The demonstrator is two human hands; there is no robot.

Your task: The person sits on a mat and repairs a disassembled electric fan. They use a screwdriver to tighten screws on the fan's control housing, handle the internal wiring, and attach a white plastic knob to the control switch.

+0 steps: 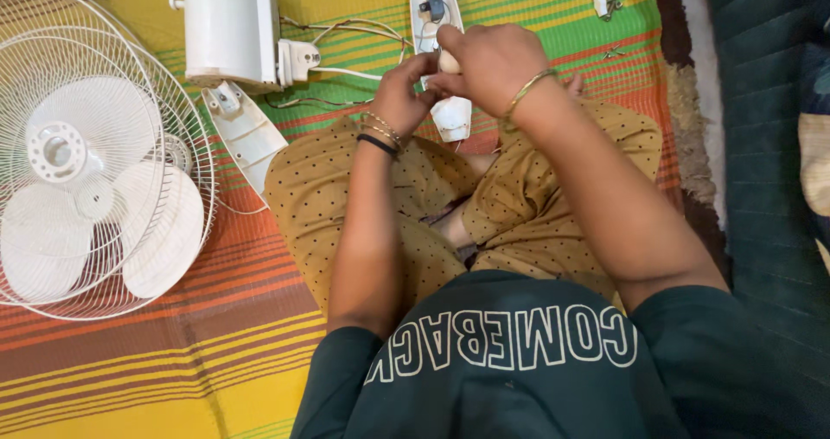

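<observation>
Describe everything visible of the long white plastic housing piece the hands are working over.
The white housing piece is a narrow, elongated plastic shell with rounded ends, lying lengthwise on the striped mat, open side up. A small dark component sits near its far end. Thin wires run beside it. The left hand and right hand cover its middle, gripping a small pale part.

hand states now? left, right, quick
Left hand: fingers closed on the small pale round part.
Right hand: fingers closed over the same part, above the white fan housing piece.
</observation>
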